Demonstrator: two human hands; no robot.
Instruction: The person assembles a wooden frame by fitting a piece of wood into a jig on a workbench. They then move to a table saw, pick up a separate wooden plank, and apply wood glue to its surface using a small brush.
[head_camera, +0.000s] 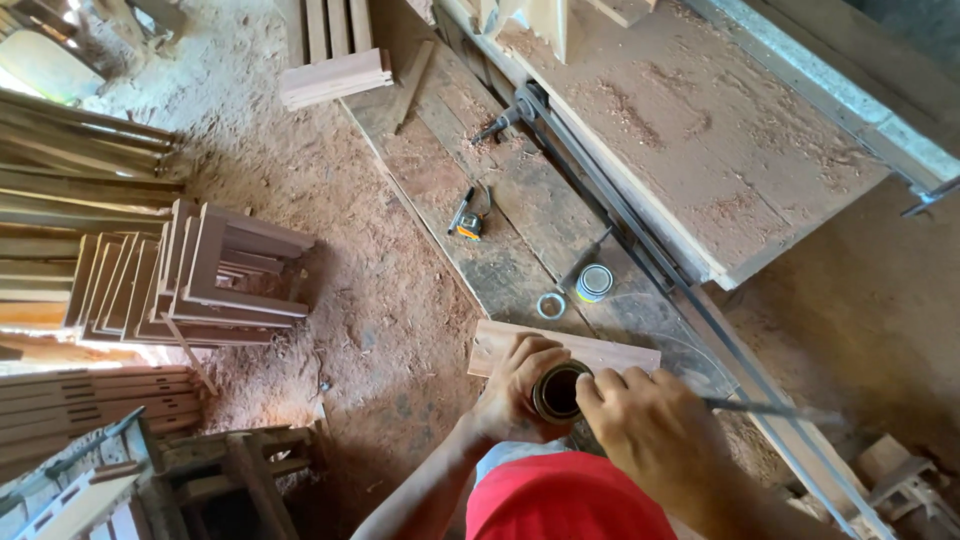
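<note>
Workbench (520, 215) of dusty dark planks serves as the reference landmark; it runs diagonally from the upper middle of the view toward the lower right.

Left hand (515, 390): fingers wrapped closed around the side of a small open tin (560, 390), which it holds above the near end of the workbench. The tin's mouth faces the camera and its interior looks dark.

Right hand (650, 430): closed around a thin dark rod-like tool (765, 408), whose free end projects to the right, past the near end of the workbench. The fingertips sit at the tin's rim. Whether the tool's other end is inside the tin cannot be told, since the hand covers it.

A short pale wooden board (600, 350) lies across the workbench just behind the tin and hands. Farther along the workbench stand a second small can (594, 283) with a light lid and, just beside it, a loose ring-shaped lid (551, 305). A tape measure (468, 222) lies near the middle of the workbench. A long metal bar clamp (610, 215) runs along the far edge of the workbench, against a broad board (700, 130) strewn with sawdust.

On the sawdust-covered floor to the left of the workbench stands a row of wooden frames (200, 275). A red cap brim (565, 500) shows at the bottom edge.
</note>
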